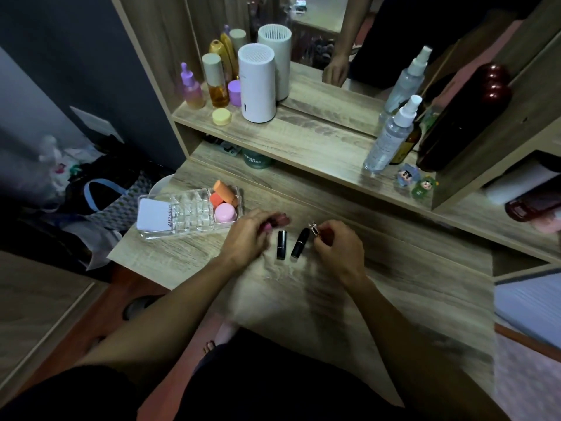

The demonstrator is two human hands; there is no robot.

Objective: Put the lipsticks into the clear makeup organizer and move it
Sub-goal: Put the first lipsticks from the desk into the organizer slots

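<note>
The clear makeup organizer [158, 233] sits at the left of the wooden desk, holding a white card, orange sponges and a pink jar. Two black lipsticks lie side by side on the desk between my hands, the left one [281, 244] upright in the picture and the right one [300, 243] slanted. My left hand [247, 235] grips pink and mauve lipsticks [280, 220] just right of the organizer. My right hand [338, 246] pinches a small red lipstick with a silver end [314, 230].
A raised shelf [303, 138] behind the desk carries bottles, a white cylinder [258, 83], a yellow jar, spray bottles [390, 138] and small figurines [416, 180]. A mirror stands above. A bag and clutter lie on the floor to the left.
</note>
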